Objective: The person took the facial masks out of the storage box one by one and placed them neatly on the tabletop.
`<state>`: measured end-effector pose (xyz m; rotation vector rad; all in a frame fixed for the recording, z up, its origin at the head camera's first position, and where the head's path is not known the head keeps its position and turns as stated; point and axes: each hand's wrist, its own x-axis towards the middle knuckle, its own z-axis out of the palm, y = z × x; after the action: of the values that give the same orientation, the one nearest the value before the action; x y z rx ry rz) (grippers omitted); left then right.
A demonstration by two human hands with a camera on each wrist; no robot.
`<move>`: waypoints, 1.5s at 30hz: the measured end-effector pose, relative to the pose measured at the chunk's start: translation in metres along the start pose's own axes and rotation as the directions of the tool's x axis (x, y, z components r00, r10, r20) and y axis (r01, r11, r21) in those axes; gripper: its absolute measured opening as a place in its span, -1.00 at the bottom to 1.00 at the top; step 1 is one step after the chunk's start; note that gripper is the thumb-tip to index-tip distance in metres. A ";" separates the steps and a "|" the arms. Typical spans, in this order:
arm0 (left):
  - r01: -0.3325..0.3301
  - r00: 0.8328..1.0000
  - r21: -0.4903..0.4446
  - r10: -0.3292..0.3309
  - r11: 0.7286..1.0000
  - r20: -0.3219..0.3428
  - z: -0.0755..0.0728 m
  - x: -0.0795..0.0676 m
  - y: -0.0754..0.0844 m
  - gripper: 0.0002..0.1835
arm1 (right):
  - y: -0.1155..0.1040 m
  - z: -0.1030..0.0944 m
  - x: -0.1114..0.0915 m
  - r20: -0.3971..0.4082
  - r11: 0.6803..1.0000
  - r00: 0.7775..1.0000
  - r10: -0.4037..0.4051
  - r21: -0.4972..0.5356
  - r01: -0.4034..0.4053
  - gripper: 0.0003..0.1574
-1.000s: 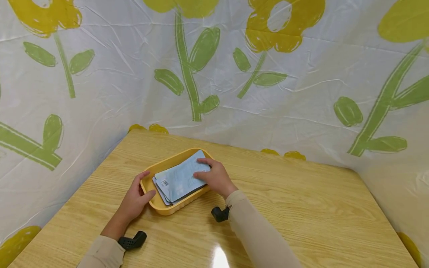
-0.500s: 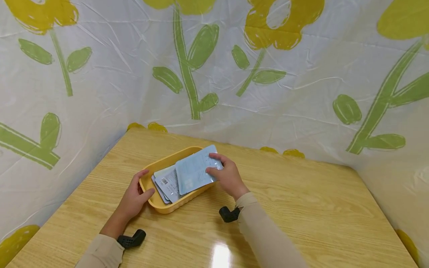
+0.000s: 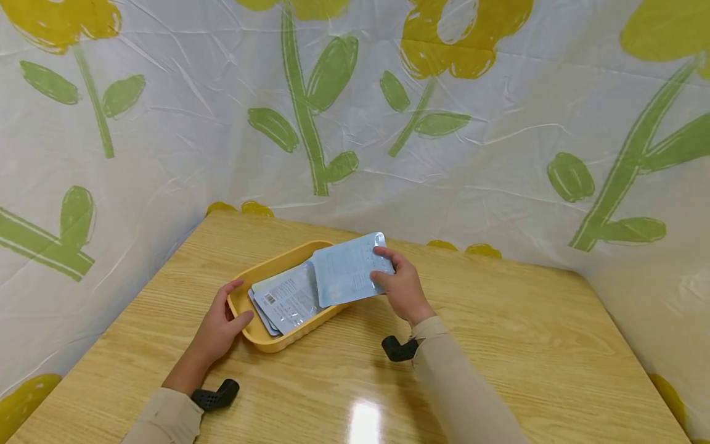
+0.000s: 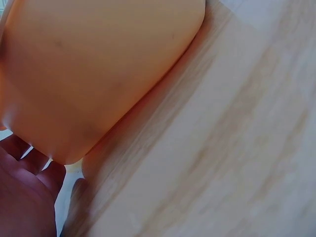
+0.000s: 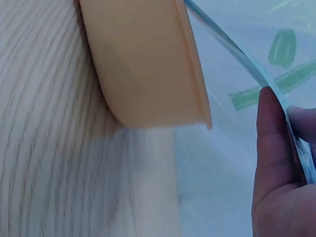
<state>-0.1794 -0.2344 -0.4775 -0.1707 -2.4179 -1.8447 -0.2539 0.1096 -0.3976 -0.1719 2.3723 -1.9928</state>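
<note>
My right hand [image 3: 406,287] pinches a pale-blue flat foil packet [image 3: 346,274] by its right end, thumb on top. The packet hangs tilted over the right part of a yellow oblong bin [image 3: 272,346]. In the right wrist view the packet [image 5: 247,59] appears edge-on and bent, between the thumb and fingers. Inside the bin lies a small stack of similar foil packets [image 3: 285,299], the top one printed with a barcode. My left hand [image 3: 220,327] grips the bin's left end, thumb at the near rim. The left wrist view shows the bin's outer wall [image 4: 98,74].
The bin stands on a wood-grain table [image 3: 499,357], left of its middle. A white sheet [image 3: 211,123] with yellow flowers and green stems hangs behind and at both sides. Black wrist cameras [image 3: 216,394] sit on both wrists.
My right hand has drawn the top packet up and to the right, off the stack, uncovering the packet below. The left hand stays at the bin's end.
</note>
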 end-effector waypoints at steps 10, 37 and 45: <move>0.004 1.000 -0.008 -0.004 1.000 0.002 -0.001 -0.001 0.003 -0.26 | 0.010 -0.018 -0.001 -0.044 0.998 0.999 0.014 -0.064 -0.017 -0.36; 0.016 1.000 0.030 -0.016 0.999 -0.006 0.000 0.000 0.001 -0.27 | 0.035 -0.073 0.001 -0.233 0.996 0.969 0.085 -0.005 -0.089 -0.33; 0.011 1.000 -0.012 -0.011 1.000 0.003 -0.001 -0.002 0.005 -0.25 | 0.049 -0.076 0.004 -0.220 0.991 0.968 0.124 -0.020 -0.131 -0.29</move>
<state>-0.1770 -0.2340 -0.4726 -0.1614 -2.4151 -1.8651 -0.2690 0.1923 -0.4324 0.2058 2.4733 -2.0056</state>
